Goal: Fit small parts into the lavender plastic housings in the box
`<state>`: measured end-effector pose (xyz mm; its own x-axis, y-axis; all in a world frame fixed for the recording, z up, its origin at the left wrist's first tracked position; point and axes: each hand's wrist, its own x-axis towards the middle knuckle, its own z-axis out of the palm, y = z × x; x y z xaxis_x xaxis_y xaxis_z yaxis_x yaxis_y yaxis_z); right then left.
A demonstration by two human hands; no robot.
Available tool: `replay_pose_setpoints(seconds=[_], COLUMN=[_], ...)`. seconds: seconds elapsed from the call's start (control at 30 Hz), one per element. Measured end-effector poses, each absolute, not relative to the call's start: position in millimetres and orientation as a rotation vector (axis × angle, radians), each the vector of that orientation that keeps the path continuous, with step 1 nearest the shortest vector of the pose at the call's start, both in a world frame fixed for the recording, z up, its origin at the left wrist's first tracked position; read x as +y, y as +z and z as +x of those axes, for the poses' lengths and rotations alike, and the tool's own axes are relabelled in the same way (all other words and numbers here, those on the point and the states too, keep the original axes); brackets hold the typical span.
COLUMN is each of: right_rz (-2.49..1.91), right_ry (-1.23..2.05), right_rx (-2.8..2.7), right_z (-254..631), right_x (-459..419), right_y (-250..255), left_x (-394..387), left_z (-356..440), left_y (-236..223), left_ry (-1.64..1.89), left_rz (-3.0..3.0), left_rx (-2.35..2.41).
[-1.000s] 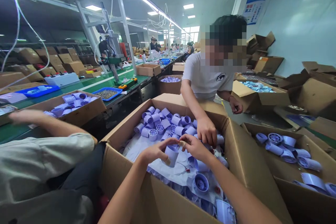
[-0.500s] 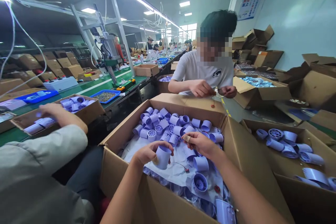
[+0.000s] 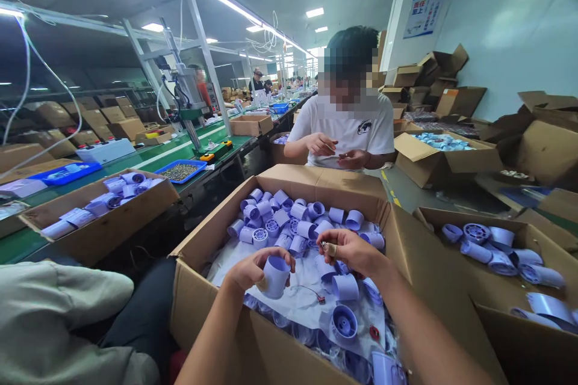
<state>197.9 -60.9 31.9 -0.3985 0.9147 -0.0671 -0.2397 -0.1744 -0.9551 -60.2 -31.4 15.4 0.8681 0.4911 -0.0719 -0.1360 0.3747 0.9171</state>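
My left hand (image 3: 250, 269) is closed round a pale purple plastic cylinder (image 3: 274, 277), held over the big cardboard box (image 3: 217, 319) in front of me. My right hand (image 3: 350, 251) hovers a little to the right, fingers pinched on a small metal part (image 3: 324, 245) I cannot make out well. Below lie several more purple cylinders (image 3: 289, 222) on a white plastic sheet (image 3: 298, 298), with a thin wire ending in a small red piece (image 3: 320, 299).
A person in a white shirt (image 3: 345, 132) sits across the box, both hands at their chest. Another person's grey sleeve (image 3: 54, 307) is at lower left. More boxes of purple parts stand right (image 3: 501, 252) and left (image 3: 103, 204); a green conveyor line (image 3: 158, 153) runs beyond.
My hands have drawn apart, the left lowering with the cylinder. The person opposite took their hand out of the box and sat back. The left-hand person's arm pulled back from the side box.
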Motion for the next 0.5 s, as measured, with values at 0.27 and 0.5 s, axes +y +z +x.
replay_pose_setpoints(seconds=[0.27,0.5], right_rz=[-0.924,-0.794], right_ry=[1.571,1.502], right_rx=[-1.065,-1.235], right_z=[203.7,195.0], right_x=[-56.0,-65.4], right_y=[27.1,25.7], left_x=[-35.8,-34.2], left_z=[-45.8,-34.2], left_y=[13.3,11.9], left_ry=[0.663,0.996], left_rz=[1.596,1.967], left_rx=[0.888,1.005])
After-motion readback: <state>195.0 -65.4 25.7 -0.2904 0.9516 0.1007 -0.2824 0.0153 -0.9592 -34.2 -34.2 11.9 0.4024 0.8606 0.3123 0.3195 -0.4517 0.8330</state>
